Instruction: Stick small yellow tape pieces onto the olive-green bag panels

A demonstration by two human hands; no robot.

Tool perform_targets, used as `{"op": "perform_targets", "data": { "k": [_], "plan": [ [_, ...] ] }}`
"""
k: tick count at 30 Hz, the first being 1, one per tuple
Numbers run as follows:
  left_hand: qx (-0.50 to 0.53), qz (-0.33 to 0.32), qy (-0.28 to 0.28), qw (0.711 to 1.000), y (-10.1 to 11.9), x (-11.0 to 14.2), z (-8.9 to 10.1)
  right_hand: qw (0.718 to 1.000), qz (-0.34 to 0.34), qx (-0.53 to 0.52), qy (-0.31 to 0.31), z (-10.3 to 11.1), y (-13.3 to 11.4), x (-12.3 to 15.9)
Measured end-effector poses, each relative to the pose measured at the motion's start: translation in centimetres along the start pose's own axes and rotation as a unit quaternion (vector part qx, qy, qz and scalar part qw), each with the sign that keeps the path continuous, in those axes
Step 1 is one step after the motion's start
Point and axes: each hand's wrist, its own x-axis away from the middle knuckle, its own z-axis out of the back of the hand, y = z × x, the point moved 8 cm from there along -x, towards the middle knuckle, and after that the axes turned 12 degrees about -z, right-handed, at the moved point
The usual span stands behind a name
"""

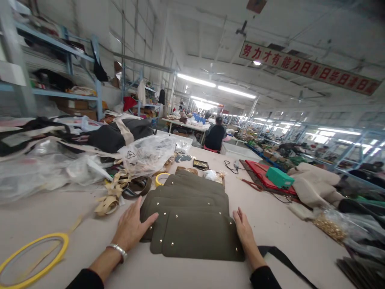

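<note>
Olive panels [189, 202] with metal studs [177, 216] lie fanned in an overlapping stack on the pale counter [186, 275] in the head view, between the two hands and running back from the person. The front panel [204, 235] has its long axis left to right. The right hand [245, 230] is nearer to it, fingers nearly straight along its right edge; the left hand [132, 224] is spread, thumb wide, at the left edges of the panels behind. Neither is closed around anything; how firmly they press cannot be told. Bare counter borders the near edge; a black strap [282, 259] lies rightward. Farther back, a small yellow tape roll [157, 181] crowds the left side.
</note>
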Motion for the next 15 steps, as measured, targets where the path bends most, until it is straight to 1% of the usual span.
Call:
{"op": "perform_targets", "data": {
  "k": [2, 5, 7, 9, 11, 13, 14, 15],
  "plan": [
    [0.006, 0.008, 0.002, 1.0, 0.1, -0.8, -1.1, 1.0, -0.004, -0.021, 0.006, -0.6, 0.1, 0.0],
    [0.064, 0.014, -0.01, 0.998, 0.9, -0.8, -2.9, 0.998, -0.002, -0.066, 0.0, -2.2, -0.4, 0.5],
    [0.095, -0.003, -0.011, 0.995, 2.0, -0.4, -4.0, 0.997, 0.0, -0.075, -0.004, -3.3, -0.7, 0.9],
    [0.104, -0.03, -0.005, 0.994, 3.2, 0.4, -4.9, 0.997, -0.001, -0.076, -0.002, -3.9, -0.6, 1.3],
    [0.095, -0.053, -0.006, 0.994, 4.0, 1.1, -5.6, 0.997, -0.005, -0.075, -0.004, -3.9, -0.1, 1.5],
    [0.081, -0.06, -0.013, 0.995, 4.2, 1.6, -6.0, 0.999, -0.004, -0.053, -0.011, -3.6, 0.0, 1.5],
    [0.074, -0.059, -0.018, 0.995, 4.2, 1.8, -6.1, 1.0, 0.008, -0.029, -0.006, -3.2, -0.4, 1.4],
    [0.069, -0.058, -0.023, 0.996, 4.1, 1.9, -6.2, 0.999, 0.034, 0.0, 0.006, -2.8, -1.3, 1.2]
  ]
}}
